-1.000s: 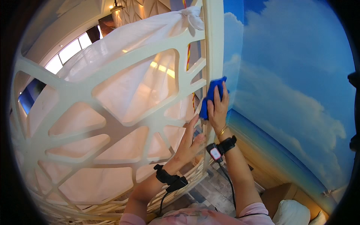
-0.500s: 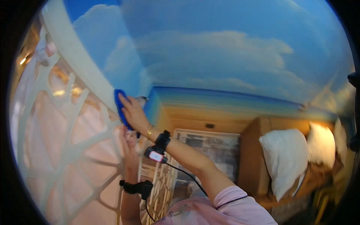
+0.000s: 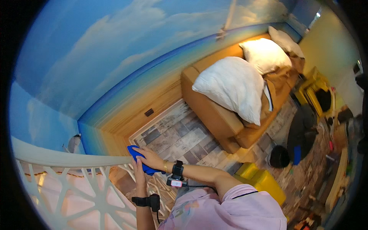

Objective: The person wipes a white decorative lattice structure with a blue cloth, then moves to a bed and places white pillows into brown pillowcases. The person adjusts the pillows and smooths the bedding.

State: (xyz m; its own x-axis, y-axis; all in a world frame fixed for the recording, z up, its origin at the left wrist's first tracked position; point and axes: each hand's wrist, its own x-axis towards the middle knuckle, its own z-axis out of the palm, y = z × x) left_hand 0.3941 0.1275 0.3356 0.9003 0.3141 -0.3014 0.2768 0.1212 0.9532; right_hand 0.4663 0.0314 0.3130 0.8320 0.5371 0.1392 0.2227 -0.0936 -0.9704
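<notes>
A blue cloth [image 3: 148,169] wraps about the end of the top rail of a white lattice partition [image 3: 76,160]. My right hand [image 3: 151,158] lies over the cloth and grips it, fingers toward the rail end. Just below and left, my left hand [image 3: 139,173] is raised with its fingers stretched upward, touching the cloth's lower left edge. Part of its palm side is hidden. Both wrists carry black straps with small devices.
A brown sofa [image 3: 214,119] with white pillows [image 3: 232,86] stands along the painted wall [image 3: 115,57]. Beyond my right arm are a yellow stool [image 3: 264,184], a black bin [image 3: 278,156] and a yellow chair [image 3: 312,90]. Patterned planks cover the floor [image 3: 184,136].
My view has swung to the right and down, bringing more sofa and floor into sight. Cloth and both hands have moved from the partition's side rail to its near rail end.
</notes>
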